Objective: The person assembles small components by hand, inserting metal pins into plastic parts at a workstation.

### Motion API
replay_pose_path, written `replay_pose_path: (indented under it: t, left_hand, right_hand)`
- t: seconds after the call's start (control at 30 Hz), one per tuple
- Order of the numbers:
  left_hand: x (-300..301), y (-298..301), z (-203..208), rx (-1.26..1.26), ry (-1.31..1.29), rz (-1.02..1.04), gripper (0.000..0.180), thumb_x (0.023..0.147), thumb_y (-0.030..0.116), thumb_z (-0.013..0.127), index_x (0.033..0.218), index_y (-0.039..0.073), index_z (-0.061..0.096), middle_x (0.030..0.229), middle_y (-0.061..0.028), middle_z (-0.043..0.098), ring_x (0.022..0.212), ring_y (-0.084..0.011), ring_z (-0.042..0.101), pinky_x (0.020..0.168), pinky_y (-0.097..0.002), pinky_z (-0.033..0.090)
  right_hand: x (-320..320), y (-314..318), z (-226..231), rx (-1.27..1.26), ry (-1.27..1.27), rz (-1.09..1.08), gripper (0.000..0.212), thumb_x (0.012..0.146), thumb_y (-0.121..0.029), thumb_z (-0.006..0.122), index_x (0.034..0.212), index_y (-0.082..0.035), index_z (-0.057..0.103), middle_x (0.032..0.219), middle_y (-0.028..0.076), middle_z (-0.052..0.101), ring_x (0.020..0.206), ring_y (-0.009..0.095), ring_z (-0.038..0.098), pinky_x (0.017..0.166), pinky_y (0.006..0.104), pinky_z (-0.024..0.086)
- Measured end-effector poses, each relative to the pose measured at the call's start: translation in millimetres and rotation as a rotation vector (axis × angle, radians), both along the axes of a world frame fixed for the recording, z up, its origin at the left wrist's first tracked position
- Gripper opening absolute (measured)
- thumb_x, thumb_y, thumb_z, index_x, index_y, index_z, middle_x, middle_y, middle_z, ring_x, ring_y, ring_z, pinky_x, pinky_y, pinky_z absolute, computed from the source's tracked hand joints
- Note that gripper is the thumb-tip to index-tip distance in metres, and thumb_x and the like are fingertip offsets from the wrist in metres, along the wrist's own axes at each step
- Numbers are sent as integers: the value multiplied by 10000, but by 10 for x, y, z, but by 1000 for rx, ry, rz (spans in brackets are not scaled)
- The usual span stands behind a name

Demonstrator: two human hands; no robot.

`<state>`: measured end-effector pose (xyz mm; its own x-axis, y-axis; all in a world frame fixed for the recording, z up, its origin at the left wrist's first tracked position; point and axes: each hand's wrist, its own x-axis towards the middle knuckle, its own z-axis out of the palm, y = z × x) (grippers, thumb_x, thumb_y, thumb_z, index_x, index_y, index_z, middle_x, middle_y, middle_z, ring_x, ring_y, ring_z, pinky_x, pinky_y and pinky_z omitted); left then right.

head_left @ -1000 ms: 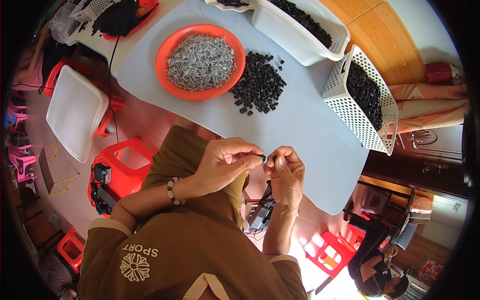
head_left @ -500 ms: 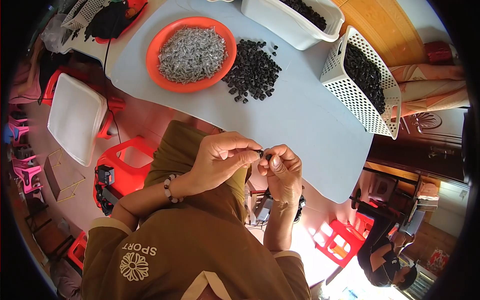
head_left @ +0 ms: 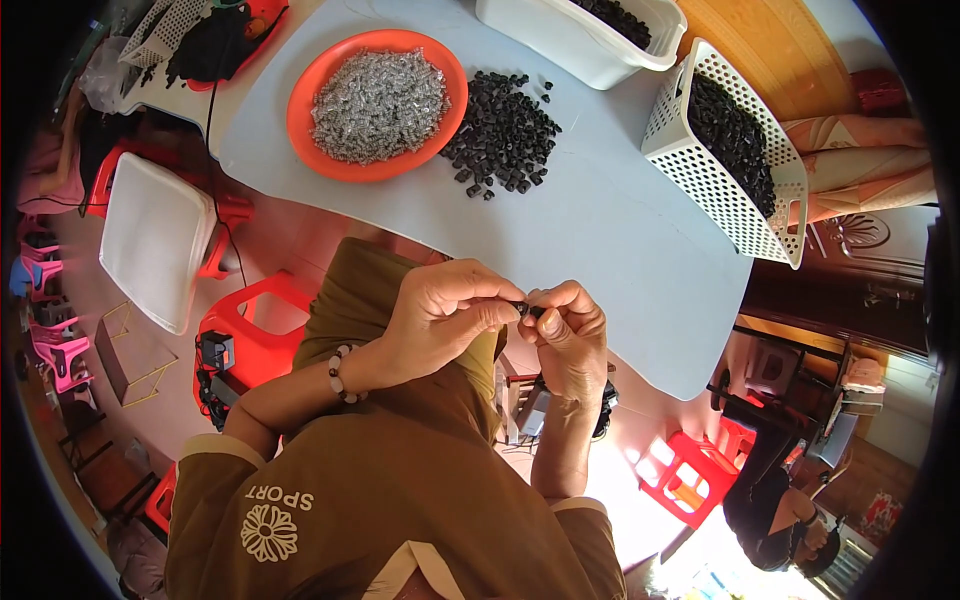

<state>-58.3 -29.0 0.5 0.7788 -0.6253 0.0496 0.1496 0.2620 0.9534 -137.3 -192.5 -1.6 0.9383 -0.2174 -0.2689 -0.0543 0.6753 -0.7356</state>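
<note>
Fingers [head_left: 484,281] of both hands are drawn together at the tips, with hardly any gap left, and something small and dark is gripped by each hand. In the head view, a small black piece [head_left: 520,309] is pinched between the thumb and forefinger of the left hand [head_left: 435,312], while a dark bit [head_left: 537,312] is pinched by the right hand [head_left: 570,338]. Both are held over the lap, near the edge of the table [head_left: 620,270]; whether they are joined, touching or just apart cannot be told. A tip grip is probably used because things so small would be hidden by a fuller one.

Beyond the hands, a loose heap of black pieces [head_left: 508,138] is spread beside a red plate [head_left: 299,140], in which clear pieces [head_left: 380,105] are mounded, presumably so that they are kept from scattering by the rim. More dark pieces are held in a white tub [head_left: 560,42] and a holed basket [head_left: 702,185], set farther off, perhaps so that the heap and plate are left within easier reach. The pinched piece is seen as dark and stubby, its finer shape covered by fingertips.
</note>
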Motion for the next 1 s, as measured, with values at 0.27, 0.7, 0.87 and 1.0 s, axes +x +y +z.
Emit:
replay_pose_path:
  t: [0.27,0.7,0.87,1.0]
  left_hand:
    - [-2,0,12,37,-43,9,130,888,-48,646,1012,-40,684,930,-84,664,835,-116,658,735,-241,546]
    - [29,-16,87,192,-457,53,137,837,-29,710,972,-7,711,863,-83,676,709,-135,645,625,-239,528]
    - [-26,-20,56,180,-538,94,149,825,-45,712,970,-9,712,839,-77,659,671,-119,618,579,-233,509]
    - [-55,8,62,218,-645,124,150,823,-31,723,971,-8,712,834,-78,660,665,-129,615,563,-246,497]
  right_hand:
    - [-22,-8,-14,-84,22,45,202,807,-154,789,845,-24,639,784,76,631,710,158,554,657,275,448]
    - [-96,-43,0,-190,-34,64,85,831,35,726,852,-1,652,840,52,656,765,104,572,730,239,468]
    - [-136,-23,30,-228,-16,66,99,820,87,703,844,11,644,847,57,646,767,96,566,720,232,464]
    - [-144,-34,96,-243,34,105,95,824,87,699,840,13,642,849,54,646,765,92,564,721,233,466]
